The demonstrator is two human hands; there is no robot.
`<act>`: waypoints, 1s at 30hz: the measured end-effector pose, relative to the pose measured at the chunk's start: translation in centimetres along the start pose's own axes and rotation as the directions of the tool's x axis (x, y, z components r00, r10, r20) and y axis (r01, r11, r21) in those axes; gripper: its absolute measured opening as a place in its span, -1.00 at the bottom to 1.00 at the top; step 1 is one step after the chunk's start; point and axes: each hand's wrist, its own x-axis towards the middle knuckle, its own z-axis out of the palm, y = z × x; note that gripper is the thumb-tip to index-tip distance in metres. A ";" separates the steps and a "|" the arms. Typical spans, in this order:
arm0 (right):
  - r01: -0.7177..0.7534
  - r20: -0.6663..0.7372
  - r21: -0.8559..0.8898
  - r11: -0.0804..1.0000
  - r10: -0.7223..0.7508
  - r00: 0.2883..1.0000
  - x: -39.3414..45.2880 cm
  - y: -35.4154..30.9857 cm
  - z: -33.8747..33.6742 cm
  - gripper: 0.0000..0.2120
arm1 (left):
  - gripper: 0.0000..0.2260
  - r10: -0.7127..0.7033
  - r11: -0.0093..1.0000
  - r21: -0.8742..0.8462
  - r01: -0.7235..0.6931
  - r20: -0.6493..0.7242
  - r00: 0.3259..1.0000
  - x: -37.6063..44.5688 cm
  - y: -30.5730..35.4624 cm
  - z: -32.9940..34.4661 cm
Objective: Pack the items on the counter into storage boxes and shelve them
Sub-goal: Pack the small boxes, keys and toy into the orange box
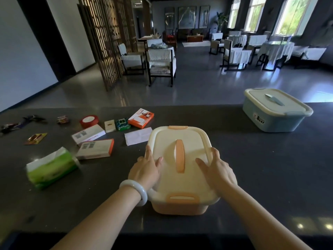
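Both hands flat on the orange storage box [182, 170] lid, left hand [146, 170] and right hand [216, 170] with fingers spread, not clamped. Blue box [275, 112] reading "Bear" sits far right on the tabletop [270, 168].

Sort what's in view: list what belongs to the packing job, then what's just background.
Job: orange storage box, blue storage box, tissue pack, red tape roll, small boxes, left hand, right hand.

Background: dining chairs, wooden screen, framed pictures.
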 end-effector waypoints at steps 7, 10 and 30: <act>0.025 0.017 -0.009 1.000 -0.025 1.000 -3.0 -1.8 0.6 -0.45 | -0.40 -0.031 0.999 -0.036 0.031 -0.008 0.999 -2.0 -3.2 -0.2; 0.032 0.033 0.015 0.999 -0.033 0.999 -3.8 -2.2 1.5 -0.44 | -0.39 -0.038 0.999 -0.025 0.037 -0.007 0.999 -2.5 -4.3 -0.2; 0.551 0.107 0.174 0.816 -0.572 0.813 -10.3 -2.5 2.6 -0.56 | -0.46 0.414 0.908 0.061 -0.415 0.025 0.910 -3.0 -6.0 0.7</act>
